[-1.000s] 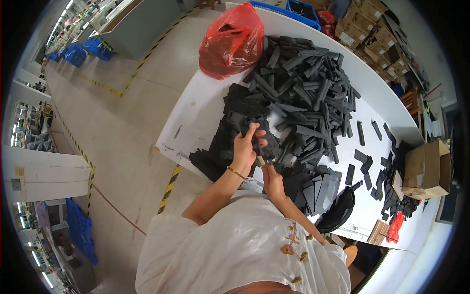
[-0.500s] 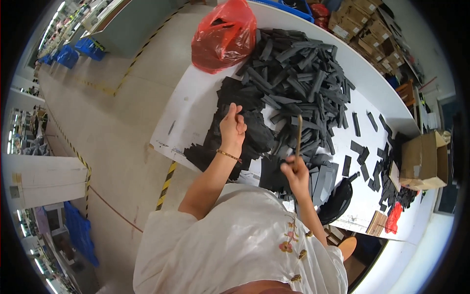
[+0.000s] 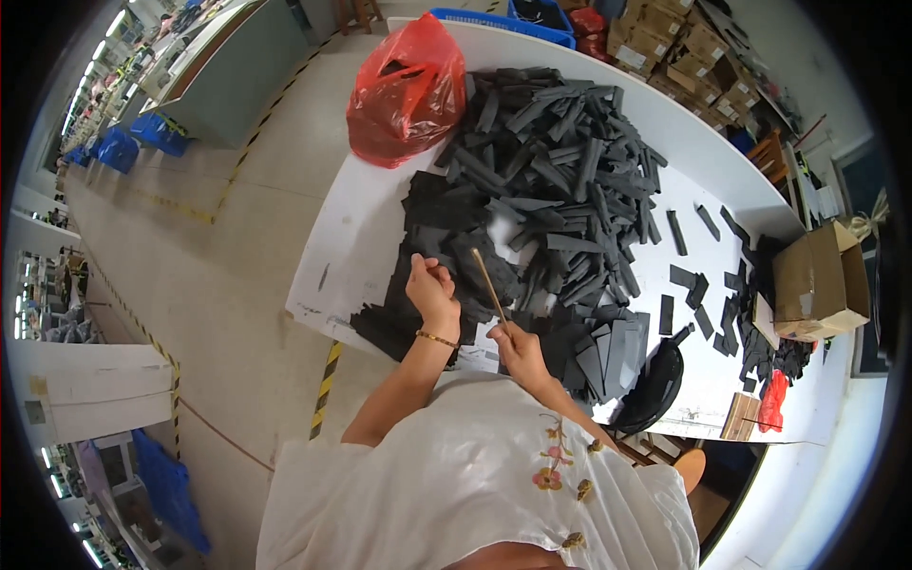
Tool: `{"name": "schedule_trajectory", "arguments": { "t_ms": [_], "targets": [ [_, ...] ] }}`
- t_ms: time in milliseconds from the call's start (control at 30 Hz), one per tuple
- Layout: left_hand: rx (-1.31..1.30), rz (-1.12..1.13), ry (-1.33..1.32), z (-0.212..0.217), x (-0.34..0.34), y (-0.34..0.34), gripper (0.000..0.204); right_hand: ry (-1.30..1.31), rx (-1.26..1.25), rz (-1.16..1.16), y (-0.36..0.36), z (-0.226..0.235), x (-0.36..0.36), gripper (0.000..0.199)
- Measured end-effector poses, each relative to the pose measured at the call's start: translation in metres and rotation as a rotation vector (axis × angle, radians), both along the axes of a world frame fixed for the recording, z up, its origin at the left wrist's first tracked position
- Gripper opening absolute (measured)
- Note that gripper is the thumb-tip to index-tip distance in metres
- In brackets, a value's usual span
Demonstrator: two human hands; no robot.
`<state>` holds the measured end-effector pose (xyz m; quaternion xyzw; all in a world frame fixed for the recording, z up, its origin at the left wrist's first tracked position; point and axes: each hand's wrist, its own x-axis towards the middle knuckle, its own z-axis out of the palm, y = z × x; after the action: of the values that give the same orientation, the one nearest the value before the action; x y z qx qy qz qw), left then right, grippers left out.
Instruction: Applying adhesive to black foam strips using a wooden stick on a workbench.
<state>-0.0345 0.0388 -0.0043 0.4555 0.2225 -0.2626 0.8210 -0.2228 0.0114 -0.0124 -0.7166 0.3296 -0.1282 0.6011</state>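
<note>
My right hand (image 3: 521, 351) grips a thin brown stick (image 3: 488, 285) by its lower end; the stick points up and to the left over the table. To its left is my left hand (image 3: 432, 293), a beaded bracelet on the wrist, its fingers curled in. Whatever those fingers may hold does not show. Beneath the left hand spread thin black sheets (image 3: 442, 204), overlapping in a loose layer. Just beyond lies a large heap of black strips (image 3: 570, 157). A fanned stack of dark grey flat pieces (image 3: 613, 356) rests to the right of my right hand.
A red plastic bag (image 3: 408, 100) stands at the table's far left. Right of the hands lie a black pouch-like thing (image 3: 654, 388), scattered black pieces, an open cardboard box (image 3: 817, 285) and a small red bag (image 3: 773, 401). A raised white board (image 3: 684, 123) borders the table's far side.
My right hand has moved left, nearer my left hand, and the stick has tilted from upright to leaning left. The left hand has come down and slightly left.
</note>
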Motion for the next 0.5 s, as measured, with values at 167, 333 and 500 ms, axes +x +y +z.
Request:
{"name": "schedule_trajectory", "arguments": {
  "t_ms": [167,333,500],
  "targets": [
    [-0.034,-0.019,-0.017,0.0,0.013,0.001,0.034,-0.081,-0.166,-0.538,-0.072,-0.021,-0.019,0.012],
    [-0.057,-0.103,0.04,-0.013,0.006,-0.01,0.032,0.315,-0.657,-0.82,-0.211,-0.126,-0.094,0.024],
    [-0.137,-0.152,0.016,-0.014,-0.004,-0.003,0.034,0.695,-0.566,-0.715,-0.234,-0.152,-0.103,0.05]
  ]
}}
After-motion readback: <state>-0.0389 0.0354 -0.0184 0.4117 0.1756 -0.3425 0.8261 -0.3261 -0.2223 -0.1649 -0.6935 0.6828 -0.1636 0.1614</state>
